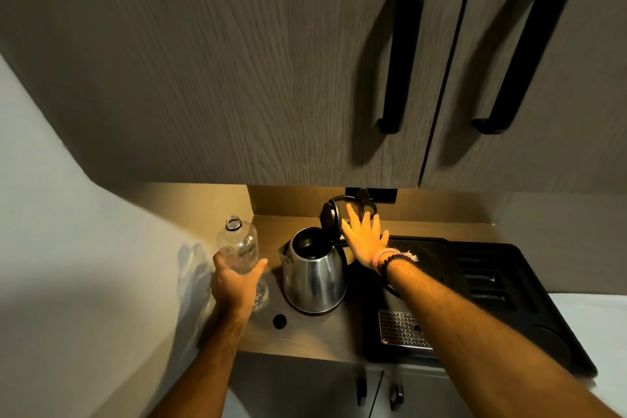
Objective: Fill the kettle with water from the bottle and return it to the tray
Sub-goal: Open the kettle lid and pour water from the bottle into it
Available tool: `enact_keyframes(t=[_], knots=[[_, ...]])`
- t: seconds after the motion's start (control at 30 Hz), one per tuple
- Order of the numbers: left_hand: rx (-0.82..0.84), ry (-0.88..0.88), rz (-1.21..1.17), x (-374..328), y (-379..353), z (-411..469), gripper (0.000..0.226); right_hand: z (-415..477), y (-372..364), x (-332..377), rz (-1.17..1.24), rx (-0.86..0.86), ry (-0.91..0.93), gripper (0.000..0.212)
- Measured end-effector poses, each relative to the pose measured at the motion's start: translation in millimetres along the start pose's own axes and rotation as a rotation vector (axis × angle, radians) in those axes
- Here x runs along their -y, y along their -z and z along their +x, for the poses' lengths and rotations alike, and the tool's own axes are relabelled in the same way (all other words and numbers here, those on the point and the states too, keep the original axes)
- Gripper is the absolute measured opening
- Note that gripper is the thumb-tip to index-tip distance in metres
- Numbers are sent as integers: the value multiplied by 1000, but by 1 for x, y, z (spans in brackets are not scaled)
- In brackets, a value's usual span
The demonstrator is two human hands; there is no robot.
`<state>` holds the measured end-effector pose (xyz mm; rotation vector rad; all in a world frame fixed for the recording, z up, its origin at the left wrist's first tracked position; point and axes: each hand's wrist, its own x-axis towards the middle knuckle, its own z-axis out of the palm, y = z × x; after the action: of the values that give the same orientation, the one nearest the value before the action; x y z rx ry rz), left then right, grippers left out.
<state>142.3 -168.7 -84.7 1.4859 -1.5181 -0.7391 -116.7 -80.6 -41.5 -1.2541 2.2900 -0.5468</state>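
I see big brown cupboards (271,61) up high. Under them is the counter (315,333). A black tray (502,282) lies on its right side. The shiny kettle (314,277) stands on the counter just left of the tray, with its lid (330,218) flipped up. My left hand (235,282) is wrapped around the clear bottle (239,248), which stands upright with no cap, left of the kettle. My right hand (364,241) is flat and wide open beside the lid, holding nothing. A small black cap (279,321) lies on the counter.
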Motion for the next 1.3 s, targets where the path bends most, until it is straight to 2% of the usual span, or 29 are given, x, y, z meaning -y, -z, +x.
enact_keyframes(t=[0.13,0.2,0.3,0.4,0.5,0.6,0.97,1.13,1.3], knots=[[35,-164,57,-13,9,3,81,0,0,1,-19,7,-11,73],[133,-251,98,-26,18,8,82,-1,1,1,-5,4,-16,72],[352,-316,165,-54,32,11,70,-3,2,2,26,11,-9,74],[503,-383,343,-70,38,9,75,-4,3,2,32,15,-11,77],[585,-394,596,-74,43,5,90,-4,3,2,29,22,-10,79],[619,-418,772,-75,48,3,98,-4,3,2,57,27,-16,85],[562,-558,1203,-111,56,7,78,-3,4,2,37,58,-14,84],[576,-561,1259,-116,54,8,77,-3,5,2,26,60,-10,81],[557,-600,1280,-120,53,8,76,-4,7,0,36,66,-2,89]])
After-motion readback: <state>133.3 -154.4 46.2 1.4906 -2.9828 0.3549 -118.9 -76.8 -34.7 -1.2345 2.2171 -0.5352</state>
